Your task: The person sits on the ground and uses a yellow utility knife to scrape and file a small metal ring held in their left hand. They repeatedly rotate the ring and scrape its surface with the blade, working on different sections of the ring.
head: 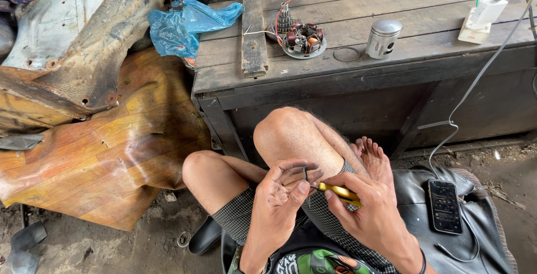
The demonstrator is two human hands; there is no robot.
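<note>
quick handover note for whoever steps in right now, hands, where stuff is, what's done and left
Left hand: fingers pinched on something too small to make out, just at the tool's tip.
Right hand: grips a yellow-handled tool, its metal tip pointing at the left fingers.
Both hands work over the lap, the person seated on a black seat.
On the wooden bench: coil plate with wires, metal piston, a thin ring between them.
Phone lies on the seat, plugged in.
Done: cannot tell from here. Left: bench parts untouched.
</note>
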